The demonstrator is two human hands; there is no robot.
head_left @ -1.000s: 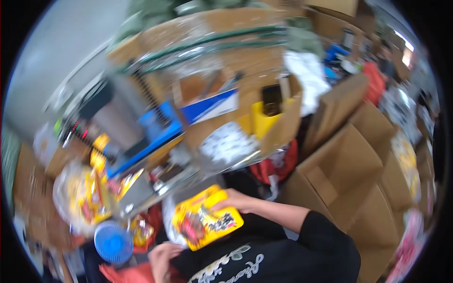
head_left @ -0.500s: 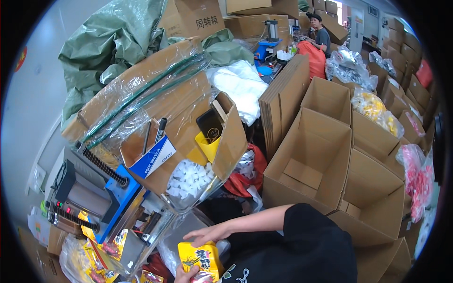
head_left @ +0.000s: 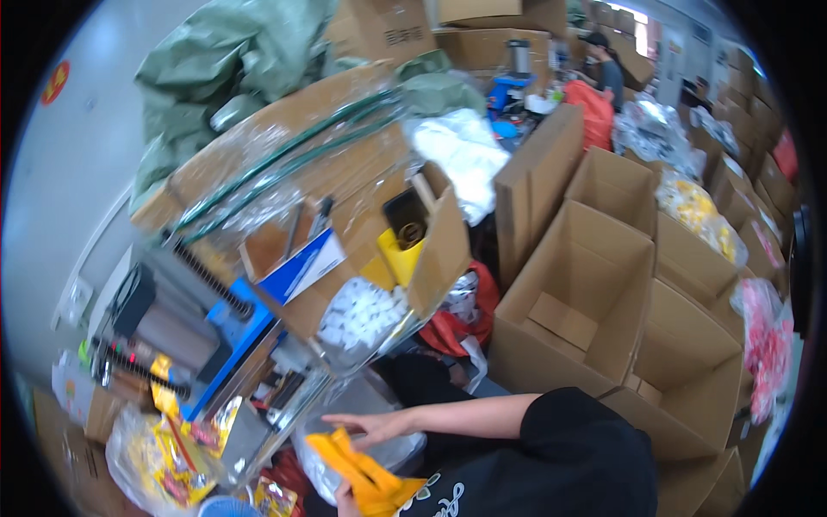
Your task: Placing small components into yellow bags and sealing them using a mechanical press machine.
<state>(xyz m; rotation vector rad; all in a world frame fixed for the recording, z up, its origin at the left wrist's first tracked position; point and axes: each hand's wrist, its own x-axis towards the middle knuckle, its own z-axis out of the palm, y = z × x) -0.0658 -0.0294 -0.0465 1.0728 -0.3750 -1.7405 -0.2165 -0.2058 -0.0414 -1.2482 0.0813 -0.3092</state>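
A yellow packet (head_left: 366, 472) lies low in the picture, above my dark shirt. My left hand (head_left: 345, 499) shows only partly at the bottom edge and grips the packet's lower end. My right hand (head_left: 372, 426) reaches in from the right on a bare forearm below a black sleeve. Its fingers are stretched out flat just above the packet's top end, over a clear plastic bag (head_left: 332, 412). I cannot tell whether the right fingers touch the packet.
Several open cardboard boxes (head_left: 575, 302) stand to the right. An open box (head_left: 439, 250) ahead holds a yellow item and a bag of white pieces (head_left: 362, 314). A blue machine (head_left: 228, 323) and yellow packets in plastic (head_left: 164, 448) are left. Another person (head_left: 607, 69) works far back.
The view has swung up and away from the workbench. The printed yellow packet has dropped to the bottom edge and now shows a plain yellow side; my right hand stays stretched over it.
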